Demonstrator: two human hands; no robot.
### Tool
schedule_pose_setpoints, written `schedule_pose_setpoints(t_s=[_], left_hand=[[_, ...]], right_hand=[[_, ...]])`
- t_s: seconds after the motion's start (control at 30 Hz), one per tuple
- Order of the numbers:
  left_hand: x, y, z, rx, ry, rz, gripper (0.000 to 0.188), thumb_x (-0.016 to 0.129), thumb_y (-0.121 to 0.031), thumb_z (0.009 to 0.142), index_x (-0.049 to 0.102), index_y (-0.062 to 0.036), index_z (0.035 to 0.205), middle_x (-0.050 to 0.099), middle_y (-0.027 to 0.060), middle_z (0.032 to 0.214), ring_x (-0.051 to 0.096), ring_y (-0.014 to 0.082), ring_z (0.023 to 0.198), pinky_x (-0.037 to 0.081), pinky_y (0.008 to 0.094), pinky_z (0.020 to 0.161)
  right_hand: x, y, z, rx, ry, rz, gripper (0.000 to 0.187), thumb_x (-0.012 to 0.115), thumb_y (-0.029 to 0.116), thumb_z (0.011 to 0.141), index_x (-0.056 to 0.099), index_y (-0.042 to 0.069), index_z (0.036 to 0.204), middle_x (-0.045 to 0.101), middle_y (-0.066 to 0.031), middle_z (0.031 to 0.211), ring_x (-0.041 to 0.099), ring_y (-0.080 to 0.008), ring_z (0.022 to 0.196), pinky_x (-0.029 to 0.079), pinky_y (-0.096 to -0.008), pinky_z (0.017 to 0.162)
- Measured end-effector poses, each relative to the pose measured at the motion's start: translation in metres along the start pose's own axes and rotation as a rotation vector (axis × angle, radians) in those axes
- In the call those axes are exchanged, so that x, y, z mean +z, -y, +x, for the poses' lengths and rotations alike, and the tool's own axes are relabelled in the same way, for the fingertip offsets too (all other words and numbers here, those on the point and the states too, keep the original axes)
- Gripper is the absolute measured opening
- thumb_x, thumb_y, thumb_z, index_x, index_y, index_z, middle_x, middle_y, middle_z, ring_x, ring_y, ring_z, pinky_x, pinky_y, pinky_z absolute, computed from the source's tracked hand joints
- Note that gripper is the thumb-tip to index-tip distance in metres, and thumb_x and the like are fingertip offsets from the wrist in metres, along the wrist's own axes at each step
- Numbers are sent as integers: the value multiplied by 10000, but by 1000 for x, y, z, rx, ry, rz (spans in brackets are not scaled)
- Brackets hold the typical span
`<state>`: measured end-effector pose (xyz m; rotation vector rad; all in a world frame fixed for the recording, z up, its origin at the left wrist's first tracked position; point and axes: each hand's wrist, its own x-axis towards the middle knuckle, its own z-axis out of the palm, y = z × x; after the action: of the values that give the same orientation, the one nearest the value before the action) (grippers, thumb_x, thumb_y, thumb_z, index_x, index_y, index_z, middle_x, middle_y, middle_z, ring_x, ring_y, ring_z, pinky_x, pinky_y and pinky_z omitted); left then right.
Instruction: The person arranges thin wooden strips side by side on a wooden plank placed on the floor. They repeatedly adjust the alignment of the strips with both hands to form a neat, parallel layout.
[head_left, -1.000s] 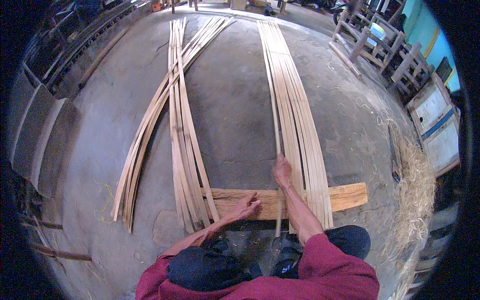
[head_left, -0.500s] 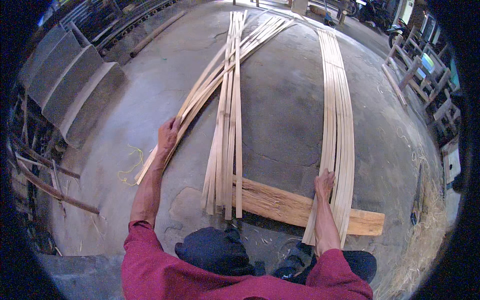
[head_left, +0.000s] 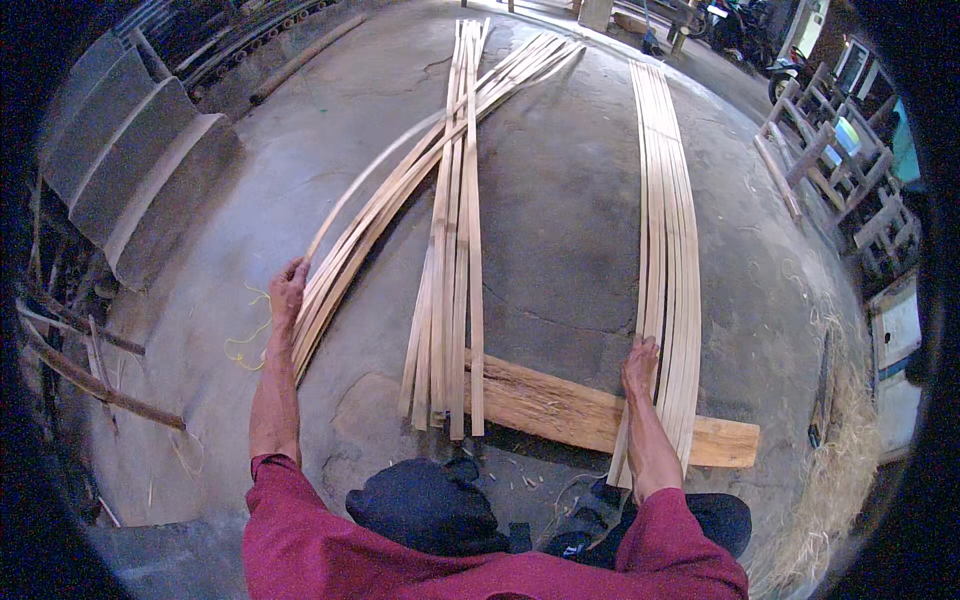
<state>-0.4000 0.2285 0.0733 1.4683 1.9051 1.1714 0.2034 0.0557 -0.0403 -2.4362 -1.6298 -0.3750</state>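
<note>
Long pale bamboo strips lie on the floor in three groups. At the left, my left hand is closed on one strip, which bows out to the left of the slanting bundle. That bundle crosses a fanned middle group near its far end. On the right, strips lie side by side in a flat row. My right hand is closed at the left edge of this row, on its outer strip; the fingertips are partly hidden.
A thick split wooden plank lies crosswise under the near ends of the strips. Yellow string is beside my left arm. Stepped grey panels stand at the left. Wooden frames and a heap of fibre shavings are at the right.
My left hand has moved left and nearer to me, drawing one strip away from the slanting bundle so that it bends. My right hand stays at the right row.
</note>
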Motion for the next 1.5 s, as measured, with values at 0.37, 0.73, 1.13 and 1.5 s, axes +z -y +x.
schedule_pose_setpoints(t_s=[0.37,0.73,1.13,1.5], left_hand=[[-16,44,-5,-71,34,176,365,520,-369,786,603,-81,993,612,177,823,603,197,744,443,319,666],[-4,76,-20,165,36,536,345,496,-362,795,609,-96,984,598,183,848,580,333,788,455,380,707],[-23,60,-11,-80,174,405,347,522,-364,769,619,-59,903,615,120,747,558,202,648,427,335,625],[-24,127,10,-257,135,348,453,594,-403,661,603,-42,934,605,125,851,565,225,727,440,318,645]], right_hand=[[-54,89,28,74,-421,672,473,501,58,779,374,-8,1229,569,-121,739,532,-268,616,440,-354,612],[-105,200,56,219,-94,1219,418,485,82,830,391,12,1232,461,16,642,384,-38,470,336,-206,394],[-62,296,66,14,300,1165,286,442,129,762,511,9,1012,575,-109,685,572,-176,558,448,-321,477],[-32,142,37,17,-9,599,393,560,135,678,484,26,1047,461,-211,979,449,-341,932,378,-409,777]])
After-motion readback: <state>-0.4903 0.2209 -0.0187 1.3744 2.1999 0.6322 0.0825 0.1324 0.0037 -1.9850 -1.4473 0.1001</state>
